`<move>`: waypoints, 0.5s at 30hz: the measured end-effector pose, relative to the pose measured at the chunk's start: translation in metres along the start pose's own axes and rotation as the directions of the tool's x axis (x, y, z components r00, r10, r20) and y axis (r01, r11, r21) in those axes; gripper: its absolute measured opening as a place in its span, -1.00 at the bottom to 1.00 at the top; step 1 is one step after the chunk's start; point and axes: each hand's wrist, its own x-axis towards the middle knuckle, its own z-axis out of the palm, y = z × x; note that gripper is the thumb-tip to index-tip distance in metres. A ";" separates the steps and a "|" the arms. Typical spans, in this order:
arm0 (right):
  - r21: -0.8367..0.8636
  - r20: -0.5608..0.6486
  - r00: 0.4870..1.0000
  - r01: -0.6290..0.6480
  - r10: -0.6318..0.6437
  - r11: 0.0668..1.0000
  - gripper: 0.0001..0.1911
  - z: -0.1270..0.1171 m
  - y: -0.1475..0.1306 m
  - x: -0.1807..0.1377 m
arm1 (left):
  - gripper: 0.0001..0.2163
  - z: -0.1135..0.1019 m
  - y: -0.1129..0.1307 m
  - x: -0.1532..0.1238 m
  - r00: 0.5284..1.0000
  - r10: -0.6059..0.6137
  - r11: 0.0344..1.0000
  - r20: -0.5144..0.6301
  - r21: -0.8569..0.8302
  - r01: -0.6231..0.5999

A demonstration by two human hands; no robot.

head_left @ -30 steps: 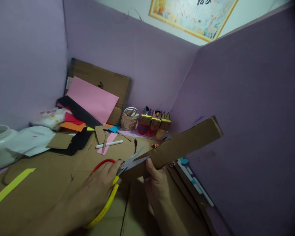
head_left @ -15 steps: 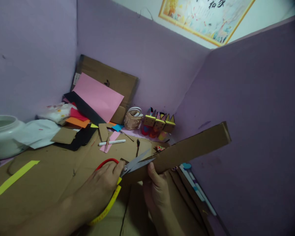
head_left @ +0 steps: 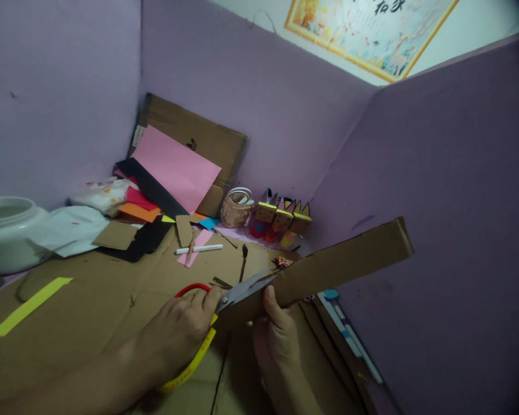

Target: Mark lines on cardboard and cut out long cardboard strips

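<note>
My left hand (head_left: 177, 334) is closed round the red and yellow handles of a pair of scissors (head_left: 237, 291). The blades are nearly closed and bite into the near end of a long brown cardboard strip (head_left: 346, 259). My right hand (head_left: 277, 334) grips that strip from below, with the thumb on its front face just right of the blades. The strip is held in the air and slants up to the right, towards the purple wall. Both hands hover over a large cardboard sheet (head_left: 90, 305) that covers the table.
A pink sheet (head_left: 175, 167), black, orange and red papers and a cardboard panel (head_left: 216, 144) lean at the back. A white marker (head_left: 199, 249), a tape roll (head_left: 236, 207), small paper figures (head_left: 281, 216), a white jar (head_left: 6, 230) and a yellow strip (head_left: 30, 305) lie around. Purple walls close in.
The scissor blades have closed from open onto the cardboard strip's end. The view has shifted slightly left and down; both hands stay in place.
</note>
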 end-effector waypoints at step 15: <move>-0.005 -0.011 1.000 -0.006 0.006 1.000 -0.42 0.000 -0.002 0.001 | -0.59 -0.001 0.004 -0.002 0.995 -0.018 0.998 0.094 -0.059 0.024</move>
